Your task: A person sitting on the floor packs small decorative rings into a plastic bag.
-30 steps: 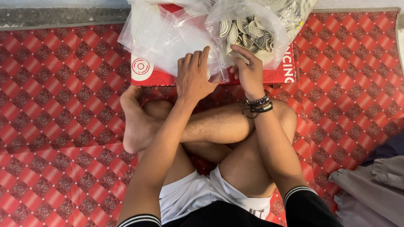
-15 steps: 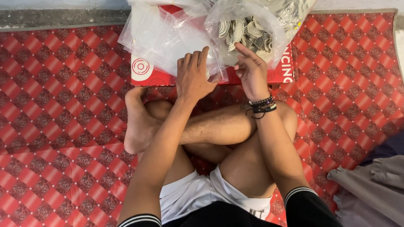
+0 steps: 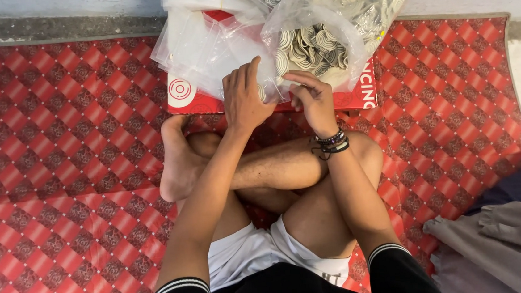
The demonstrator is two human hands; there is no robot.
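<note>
I sit cross-legged on a red patterned mat (image 3: 59, 181). My left hand (image 3: 244, 98) rests on a small clear plastic bag (image 3: 204, 64) lying on a red flat box (image 3: 188, 96), fingers curled around the bag's edge. My right hand (image 3: 312, 99), with dark bead bracelets at the wrist, pinches the same plastic beside a round coiled piece. Just beyond, a large clear bag of pale coiled rings (image 3: 326, 30) spills open over the box.
A grey concrete ledge (image 3: 46, 21) runs along the mat's far edge. Grey and dark folded cloth (image 3: 503, 239) lies at the lower right. My bare foot (image 3: 178, 159) rests left of my knees.
Both hands stay at the plastic bag; the right hand's fingers have shifted slightly down and closer to the left hand.
</note>
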